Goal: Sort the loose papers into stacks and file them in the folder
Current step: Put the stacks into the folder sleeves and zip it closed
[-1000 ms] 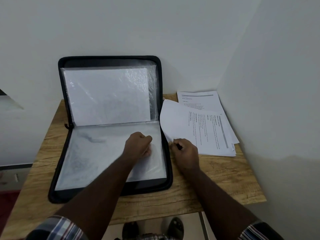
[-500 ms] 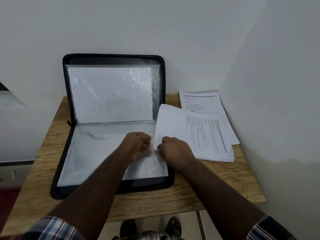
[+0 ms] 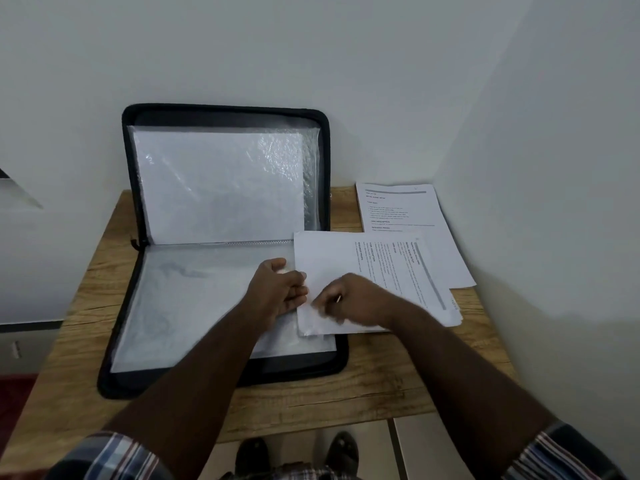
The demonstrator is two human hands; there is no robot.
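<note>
Sheet (image 3: 332, 268) now farther over folder (image 3: 221, 372), in right hand (image 3: 349, 301) grip.

Bare forearms, plaid sleeves (image 3: 114, 455) rolled up, dark shoes (image 3: 254, 453)

A single view is given, taken from a wide-angle camera worn on the head and aimed forward and steeply down. The light wooden surface (image 3: 363, 393) is seen from above its near edge, close enough that both forearms enter from the bottom corners of the frame. The open black zip folder with clear plastic sleeves (image 3: 221, 244) is held left of centre, its raised half leaning back toward 12 o'clock against a plain white wall. The printed white paper sheets (image 3: 408, 258) are placed toward 2 o'clock, in the corner where a second white wall closes the right side. At 6 o'clock, tiled floor and dark shoes (image 3: 298, 455) are caught below the surface edge. Straight lines are bent by the lens near the frame borders.
</note>
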